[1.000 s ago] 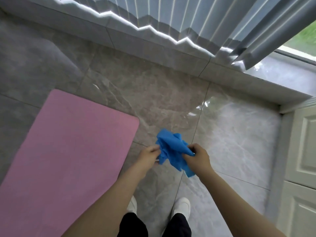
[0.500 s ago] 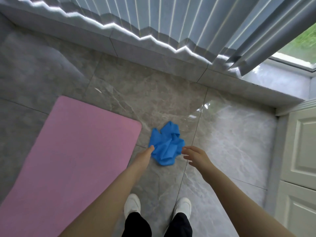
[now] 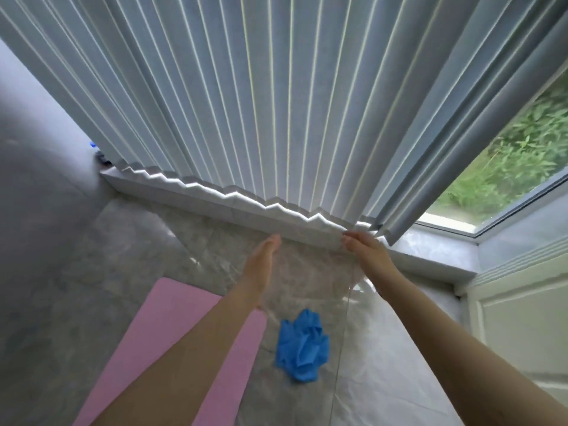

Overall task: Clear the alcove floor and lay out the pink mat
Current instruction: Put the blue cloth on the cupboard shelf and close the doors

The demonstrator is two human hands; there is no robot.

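Pink mat (image 3: pixel 172 348) lay flat on the grey tile floor (image 3: pixel 123 256), running from 7 o'clock of the view toward centre, its rounded corner just beside a crumpled blue cloth (image 3: pixel 302 348). The cloth sat on the tile at about 6 o'clock, touching neither hand.

Both arms were stretched forward toward 12 o'clock. The left hand (image 3: pixel 261 259) was flat, fingers straight and together, holding nothing, fingertips near the sill ledge (image 3: pixel 215 195). The right hand (image 3: pixel 367 250) reached the bottom hem of the pleated blind (image 3: pixel 276 103) at about 1 o'clock; its fingers looked extended, not clamped on anything, though motion blur made contact with the hem uncertain. The hands were apart, a clear gap between them.

A white cabinet door (image 3: pixel 522 318) stood at 4 o'clock, and the window (image 3: pixel 507 167) with greenery at 2 o'clock.

Judged risks:
- Cloth left on the floor means the alcove isn't cleared; it could be stepped on and slide on glossy tile.
- Mat corner sits close to the cloth; shifting the mat could drag it under.
- Pulling the blind from one end could skew the pleats.
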